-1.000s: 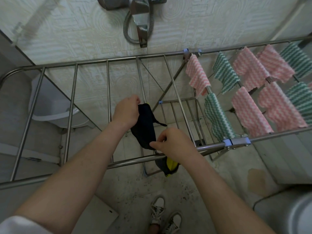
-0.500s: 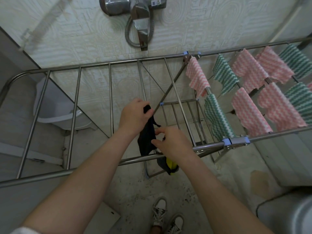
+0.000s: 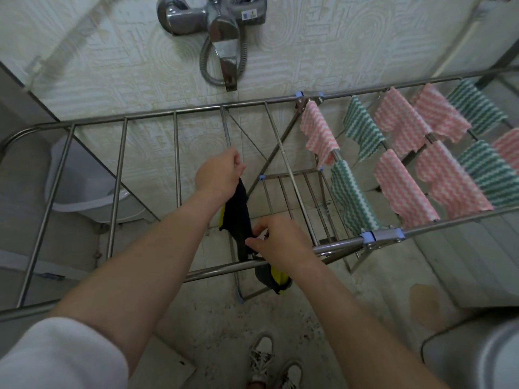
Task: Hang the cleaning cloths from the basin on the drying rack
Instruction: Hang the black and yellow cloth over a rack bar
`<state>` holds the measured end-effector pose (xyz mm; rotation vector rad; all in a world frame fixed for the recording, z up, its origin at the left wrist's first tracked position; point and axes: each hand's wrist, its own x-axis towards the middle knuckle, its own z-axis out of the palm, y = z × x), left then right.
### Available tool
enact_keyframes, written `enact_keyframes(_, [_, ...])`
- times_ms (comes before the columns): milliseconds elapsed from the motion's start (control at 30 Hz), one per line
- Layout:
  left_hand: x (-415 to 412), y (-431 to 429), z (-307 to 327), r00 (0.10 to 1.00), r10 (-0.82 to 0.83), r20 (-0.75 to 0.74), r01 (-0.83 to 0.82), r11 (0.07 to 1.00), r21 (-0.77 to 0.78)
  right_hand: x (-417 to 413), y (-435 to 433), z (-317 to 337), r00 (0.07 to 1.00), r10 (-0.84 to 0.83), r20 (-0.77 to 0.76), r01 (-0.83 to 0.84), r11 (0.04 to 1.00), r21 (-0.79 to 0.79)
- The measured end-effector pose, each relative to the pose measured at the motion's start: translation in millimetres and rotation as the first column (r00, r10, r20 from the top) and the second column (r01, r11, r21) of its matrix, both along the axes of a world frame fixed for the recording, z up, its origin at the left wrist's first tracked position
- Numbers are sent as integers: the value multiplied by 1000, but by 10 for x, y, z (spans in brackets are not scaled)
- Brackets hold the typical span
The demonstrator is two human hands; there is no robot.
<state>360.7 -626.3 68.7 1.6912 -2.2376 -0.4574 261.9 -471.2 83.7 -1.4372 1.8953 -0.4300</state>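
A dark cloth with yellow patches [image 3: 237, 217] lies stretched along a rung of the steel drying rack [image 3: 120, 164], its lower end hanging below the front bar. My left hand [image 3: 220, 174] grips the cloth's far end above the rung. My right hand [image 3: 276, 242] pinches its near end just over the front bar. Several pink and green striped cloths [image 3: 404, 189] hang on the rack's right half.
A shower mixer with a hose [image 3: 222, 29] is mounted on the wall behind the rack. A white bin [image 3: 81, 189] stands on the floor at the left. A metal basin's rim [image 3: 488, 357] shows at the bottom right. My shoes [image 3: 276, 363] stand below.
Both hands have drawn the dark cloth out lengthwise along the rung: the left hand moved farther away, the right hand lowered toward the front bar. The cloth now looks narrower and straighter.
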Motion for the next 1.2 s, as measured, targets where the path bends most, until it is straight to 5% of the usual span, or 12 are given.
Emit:
enact_keyframes(167, [130,184,-117,962,42,-268,-9,992,122,-31,-2,15,996,-17,88,14,999,36])
enact_keyframes(300, [199,172,-166,783,320,-533,-127,922,366,-51,-1,34,993,-9,114,5,999,42])
enact_keyframes(433, [217,81,-166,748,376,-547,-136,893,429,57,18,30,998,11,-61,-12,1000,-19])
enact_keyframes(533, [203,83,-148,828,313,-466,-143,921,364,96,35,38,993,26,-117,-30,999,-32])
enact_keyframes(700, [189,327,142,901,194,-388,-133,975,179,-83,119,278,957,-93,274,81,995,57])
enact_keyframes(767, [221,541,306,863,158,-480,-26,962,271,-220,195,450,898,-111,426,81,993,89])
enact_keyframes(900, [281,1134,623,779,28,-627,444,681,583,-430,304,664,721,-106,685,49,994,102])
enact_keyframes(1000, [224,1469,656,731,-18,-682,532,641,553,-498,368,792,632,-74,771,44,997,59])
enact_keyframes(1100, [165,1615,615,687,55,-724,475,721,505,-537,429,944,685,2,729,25,999,-26])
enact_keyframes(1200, [203,1677,687,658,22,-753,450,790,416,-620,530,1126,874,85,478,-65,996,-58])
